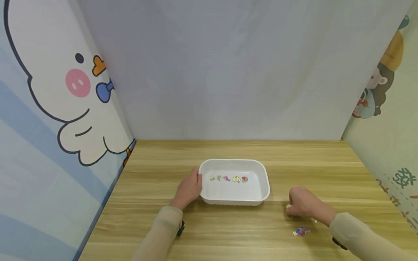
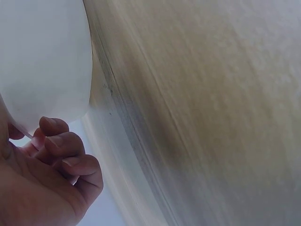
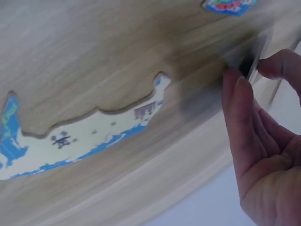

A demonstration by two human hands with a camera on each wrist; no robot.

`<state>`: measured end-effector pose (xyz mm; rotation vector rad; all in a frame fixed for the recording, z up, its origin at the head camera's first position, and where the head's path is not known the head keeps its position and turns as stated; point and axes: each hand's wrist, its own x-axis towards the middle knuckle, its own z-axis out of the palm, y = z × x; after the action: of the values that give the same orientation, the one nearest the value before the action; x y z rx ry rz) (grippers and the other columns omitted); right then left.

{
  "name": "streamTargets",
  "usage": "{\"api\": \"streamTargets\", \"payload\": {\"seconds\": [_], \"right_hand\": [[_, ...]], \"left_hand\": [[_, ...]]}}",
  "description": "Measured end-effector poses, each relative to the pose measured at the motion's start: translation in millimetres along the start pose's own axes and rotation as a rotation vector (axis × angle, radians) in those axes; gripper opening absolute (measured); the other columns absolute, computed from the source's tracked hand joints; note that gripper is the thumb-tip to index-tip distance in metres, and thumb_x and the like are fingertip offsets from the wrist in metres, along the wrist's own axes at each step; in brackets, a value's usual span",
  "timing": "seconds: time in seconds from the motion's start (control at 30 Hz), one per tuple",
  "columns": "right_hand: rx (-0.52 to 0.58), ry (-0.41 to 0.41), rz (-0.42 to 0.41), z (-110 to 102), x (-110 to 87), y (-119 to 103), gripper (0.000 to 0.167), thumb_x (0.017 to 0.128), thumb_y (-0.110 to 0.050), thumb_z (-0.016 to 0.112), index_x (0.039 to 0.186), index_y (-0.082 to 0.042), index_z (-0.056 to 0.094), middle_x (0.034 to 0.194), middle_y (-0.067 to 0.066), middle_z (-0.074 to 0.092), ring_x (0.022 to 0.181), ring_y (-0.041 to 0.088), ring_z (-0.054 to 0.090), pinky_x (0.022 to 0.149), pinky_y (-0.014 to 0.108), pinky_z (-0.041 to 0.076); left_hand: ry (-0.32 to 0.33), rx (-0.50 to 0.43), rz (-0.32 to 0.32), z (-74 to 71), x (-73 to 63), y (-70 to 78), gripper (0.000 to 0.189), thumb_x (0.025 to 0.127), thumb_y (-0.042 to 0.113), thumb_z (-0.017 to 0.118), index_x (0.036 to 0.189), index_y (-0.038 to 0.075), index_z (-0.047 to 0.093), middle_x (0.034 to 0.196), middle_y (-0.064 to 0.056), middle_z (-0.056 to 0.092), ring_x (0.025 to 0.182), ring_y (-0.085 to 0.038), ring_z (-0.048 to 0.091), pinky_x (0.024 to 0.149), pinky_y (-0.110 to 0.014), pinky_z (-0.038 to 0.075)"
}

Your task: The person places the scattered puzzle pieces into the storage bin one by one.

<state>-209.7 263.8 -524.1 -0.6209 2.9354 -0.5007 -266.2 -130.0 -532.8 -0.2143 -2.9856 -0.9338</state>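
A white rectangular tray (image 1: 233, 202) stands on the table, with several small flat cut-out pieces in a row inside, one a multicoloured piece (image 1: 245, 179). My left hand (image 1: 190, 185) grips its left rim, thumb and curled fingers around the edge in the left wrist view. Right of the tray, my right hand (image 1: 302, 202) pinches a thin flat piece (image 3: 257, 59) between thumb and fingertips, close over the table and seen nearly edge-on. Near that hand lie a purple-blue patterned piece (image 1: 301, 232) and, partly behind the wrist, a small pale piece (image 1: 315, 221).
The wood-grain table (image 1: 156, 163) meets a grey curtain (image 1: 228, 72) at the back. Printed cloths hang at both sides, a white duck (image 1: 55, 98) on the left one. In the right wrist view, a long white-and-blue piece (image 3: 94, 136) lies flat on the table.
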Motion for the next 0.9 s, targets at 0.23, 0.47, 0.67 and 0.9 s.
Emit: {"api": "streamTargets", "payload": {"seconds": [0.23,0.47,0.67,0.9], "right_hand": [[0.032,-0.002,0.082,-5.9,-3.5,2.3,0.023,0.06,-0.018,0.073,0.054,-0.014,0.052,0.05,-0.011,0.041,0.046,0.007,0.035,0.043,0.025,0.032],[0.035,0.001,0.097,-20.0,1.9,-0.8,0.014,0.063,-0.018,0.073,0.068,-0.008,0.064,0.062,-0.002,0.056,0.053,0.012,0.047,0.049,0.029,0.043],[0.029,0.023,0.066,-33.1,10.7,-8.1,0.012,0.065,-0.018,0.071,0.065,-0.009,0.064,0.055,-0.006,0.054,0.048,0.008,0.05,0.046,0.027,0.043],[0.074,0.008,0.07,-50.8,19.1,-16.9,0.011,0.068,-0.016,0.07,0.068,-0.006,0.065,0.05,-0.007,0.053,0.041,0.008,0.051,0.042,0.027,0.044]], "left_hand": [[-0.017,0.008,-0.013,0.2,1.2,0.4,0.016,0.102,0.025,0.038,0.102,0.01,0.044,0.07,-0.006,0.049,0.059,-0.021,0.048,0.052,-0.034,0.038],[-0.01,0.007,-0.002,-1.8,0.6,0.3,0.016,0.102,0.024,0.038,0.101,0.01,0.045,0.069,-0.006,0.048,0.058,-0.021,0.047,0.051,-0.034,0.038],[-0.013,-0.001,0.011,-3.1,0.1,-0.9,0.016,0.102,0.023,0.037,0.099,0.009,0.045,0.069,-0.005,0.048,0.056,-0.019,0.047,0.049,-0.033,0.038],[-0.022,-0.003,0.0,-4.5,-1.3,2.0,0.016,0.102,0.023,0.036,0.1,0.009,0.045,0.07,-0.006,0.048,0.057,-0.02,0.047,0.05,-0.033,0.038]]}}
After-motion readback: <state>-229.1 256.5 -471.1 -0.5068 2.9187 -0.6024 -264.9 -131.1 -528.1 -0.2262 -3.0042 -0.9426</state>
